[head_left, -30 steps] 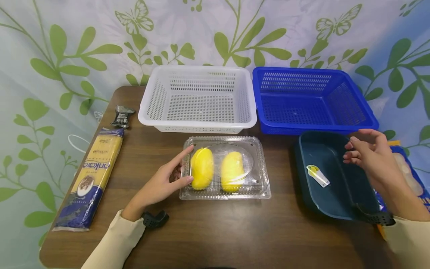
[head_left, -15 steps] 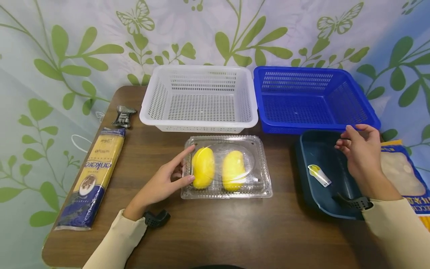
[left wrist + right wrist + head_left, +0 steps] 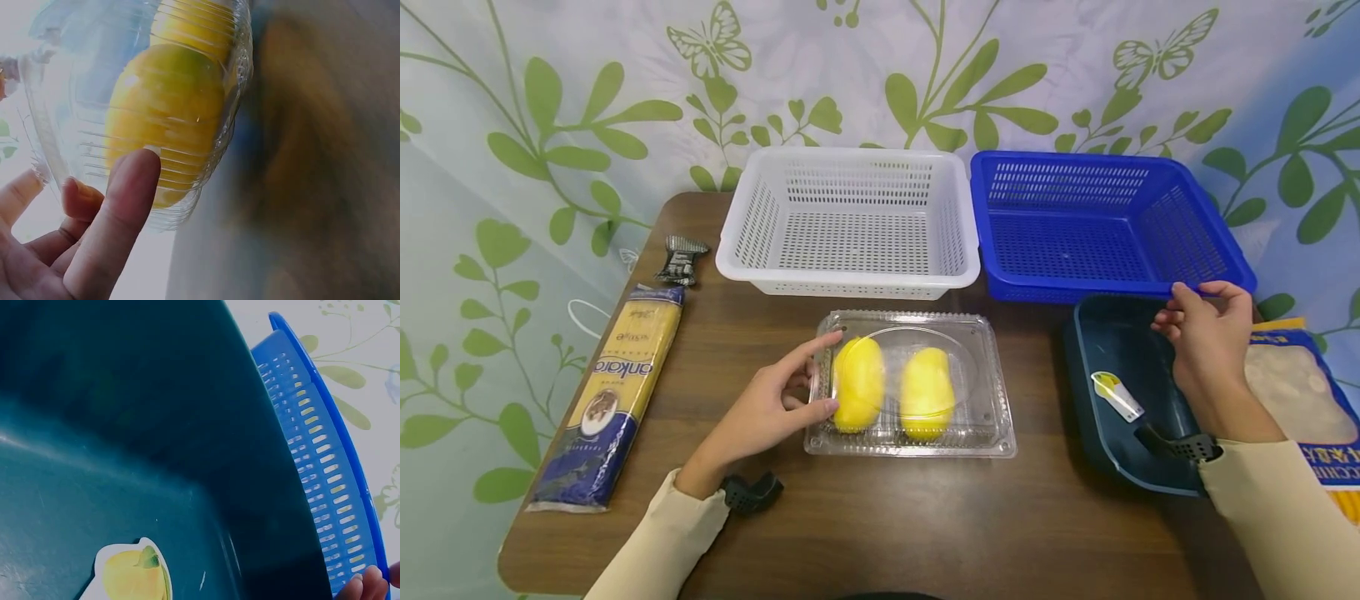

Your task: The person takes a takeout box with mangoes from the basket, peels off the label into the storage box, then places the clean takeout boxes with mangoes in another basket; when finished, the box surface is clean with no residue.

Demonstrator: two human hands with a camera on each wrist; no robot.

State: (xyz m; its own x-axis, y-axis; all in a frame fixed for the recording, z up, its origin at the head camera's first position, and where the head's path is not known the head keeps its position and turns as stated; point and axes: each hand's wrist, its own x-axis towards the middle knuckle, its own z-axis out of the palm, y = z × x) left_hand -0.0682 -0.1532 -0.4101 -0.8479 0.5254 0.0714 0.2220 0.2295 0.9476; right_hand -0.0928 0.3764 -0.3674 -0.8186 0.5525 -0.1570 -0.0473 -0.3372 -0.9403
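A clear plastic clamshell container (image 3: 977,358) holds two yellow mangoes (image 3: 859,385) in the middle of the table. My left hand (image 3: 767,400) grips its left side. In the left wrist view the thumb (image 3: 134,181) lies against the ridged wall, over a mango (image 3: 169,106). My right hand (image 3: 1213,354) is above the dark teal bin (image 3: 1097,450), fingers loosely bent, fingertips overlapping the front rim of the blue basket (image 3: 1067,250). Inside the bin lies a white cutout with a picture of a yellow fruit (image 3: 1117,397), also visible in the right wrist view.
A white basket (image 3: 850,283) stands behind the container, beside the blue one. On the left lie a spaghetti pack (image 3: 617,392) and a small dark wrapped packet (image 3: 680,260). A blue-and-yellow bag (image 3: 1296,383) lies right of the bin. Patterned fabric hangs behind the table.
My right hand has moved left over the teal bin, uncovering more of the bag. The container has shifted slightly towards me with my left hand on it.
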